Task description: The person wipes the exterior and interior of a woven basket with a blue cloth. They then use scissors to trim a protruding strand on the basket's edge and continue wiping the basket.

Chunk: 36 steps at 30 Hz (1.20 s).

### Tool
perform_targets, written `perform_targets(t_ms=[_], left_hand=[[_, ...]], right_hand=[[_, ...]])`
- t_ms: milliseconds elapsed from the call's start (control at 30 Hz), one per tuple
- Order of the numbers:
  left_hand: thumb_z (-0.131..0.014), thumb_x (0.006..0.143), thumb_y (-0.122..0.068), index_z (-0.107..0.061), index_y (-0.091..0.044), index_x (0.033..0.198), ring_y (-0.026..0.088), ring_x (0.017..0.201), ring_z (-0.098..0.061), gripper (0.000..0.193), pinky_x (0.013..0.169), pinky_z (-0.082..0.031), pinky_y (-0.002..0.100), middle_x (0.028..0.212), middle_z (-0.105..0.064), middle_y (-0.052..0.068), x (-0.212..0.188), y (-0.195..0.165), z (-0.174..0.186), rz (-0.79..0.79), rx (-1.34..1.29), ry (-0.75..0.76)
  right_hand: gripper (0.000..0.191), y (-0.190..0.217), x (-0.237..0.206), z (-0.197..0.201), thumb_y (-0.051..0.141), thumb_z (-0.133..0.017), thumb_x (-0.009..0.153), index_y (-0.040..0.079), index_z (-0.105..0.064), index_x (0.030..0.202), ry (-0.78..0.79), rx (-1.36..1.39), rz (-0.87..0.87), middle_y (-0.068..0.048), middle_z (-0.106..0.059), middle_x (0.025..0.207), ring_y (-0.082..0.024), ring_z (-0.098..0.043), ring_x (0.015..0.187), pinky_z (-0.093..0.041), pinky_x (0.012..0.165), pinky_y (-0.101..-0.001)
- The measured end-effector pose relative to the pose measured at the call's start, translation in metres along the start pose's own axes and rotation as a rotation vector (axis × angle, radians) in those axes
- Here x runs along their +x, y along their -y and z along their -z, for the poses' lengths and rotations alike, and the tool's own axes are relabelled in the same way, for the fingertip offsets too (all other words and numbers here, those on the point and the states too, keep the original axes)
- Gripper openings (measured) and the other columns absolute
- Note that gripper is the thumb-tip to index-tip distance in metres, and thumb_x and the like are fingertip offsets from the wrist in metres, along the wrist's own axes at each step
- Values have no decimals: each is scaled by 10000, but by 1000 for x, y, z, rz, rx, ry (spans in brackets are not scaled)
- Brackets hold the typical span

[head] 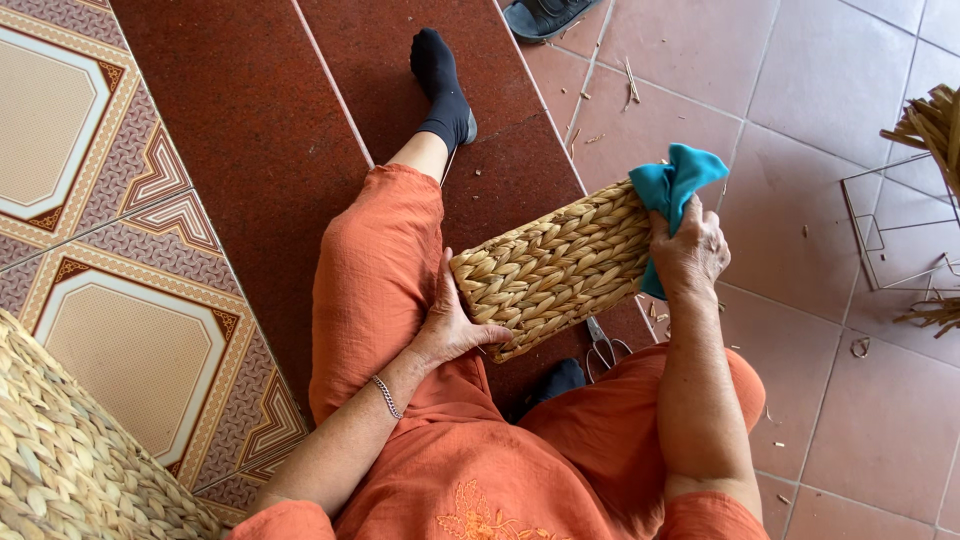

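Observation:
I sit on a tiled floor in orange clothes and black socks. A rectangular woven straw basket [555, 265] rests over my lap, bottom side up and tilted. My left hand [452, 328] grips its near left end, thumb over the edge. My right hand [690, 250] holds a teal cloth [678, 185] pressed against the basket's far right end.
Scissors [603, 346] lie on the floor under the basket, between my legs. A large woven basket [70, 450] fills the lower left corner. A wire frame [900, 225] and straw bundles [930, 125] sit at right. Straw scraps litter the tiles; a sandal [545, 15] lies at top.

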<state>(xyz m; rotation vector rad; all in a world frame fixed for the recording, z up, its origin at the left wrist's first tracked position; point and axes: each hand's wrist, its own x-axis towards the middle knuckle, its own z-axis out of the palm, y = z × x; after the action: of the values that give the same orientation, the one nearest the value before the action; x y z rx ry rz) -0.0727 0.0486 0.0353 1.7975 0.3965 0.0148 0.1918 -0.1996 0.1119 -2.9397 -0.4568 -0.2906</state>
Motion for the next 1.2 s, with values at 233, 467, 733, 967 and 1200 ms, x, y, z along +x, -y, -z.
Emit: perform_targets(t_ms=[233, 467, 733, 967, 1200], left_hand=[[-1021, 531, -400, 285, -131, 1553, 342, 1510, -275, 1680, 1257, -239, 474, 1616, -205, 213, 1, 2, -1, 18, -70, 9], [-997, 630, -356, 206, -103, 1600, 312, 1455, -498, 1566, 1315, -233, 463, 1553, -471, 188, 8, 3, -8, 3, -192, 136], [-1018, 573, -359, 319, -142, 1536, 337, 1499, -295, 1661, 1248, -260, 479, 1597, -219, 214, 1, -9, -4, -4, -47, 21], [-1027, 527, -405, 252, -161, 1573, 351, 1529, -213, 1671, 1263, -212, 479, 1630, -160, 224, 1, -2, -1, 23, -38, 3], [-1027, 536, -365, 261, -143, 1563, 341, 1502, -275, 1662, 1255, -240, 472, 1611, -208, 213, 2, 3, -3, -24, -66, -13]], right_hand=[[633, 62, -51, 5, 377, -710, 948, -35, -503, 1382, 270, 71, 300, -185, -626, 954, -287, -638, 804, -540, 611, -427], [578, 125, -124, 24, 284, -679, 862, 56, -489, 1358, 187, 402, 823, -117, -563, 942, -274, -605, 853, -535, 668, -429], [594, 48, -45, -3, 371, -781, 897, 80, -584, 1377, 166, 121, 309, -153, -631, 965, -317, -649, 857, -537, 653, -466], [617, -22, 2, -7, 435, -794, 934, 56, -605, 1381, 13, -12, -53, -183, -666, 994, -361, -671, 891, -522, 741, -534], [646, 38, -39, -6, 406, -734, 935, -36, -550, 1369, 146, 134, 219, -175, -644, 963, -295, -648, 809, -535, 647, -462]])
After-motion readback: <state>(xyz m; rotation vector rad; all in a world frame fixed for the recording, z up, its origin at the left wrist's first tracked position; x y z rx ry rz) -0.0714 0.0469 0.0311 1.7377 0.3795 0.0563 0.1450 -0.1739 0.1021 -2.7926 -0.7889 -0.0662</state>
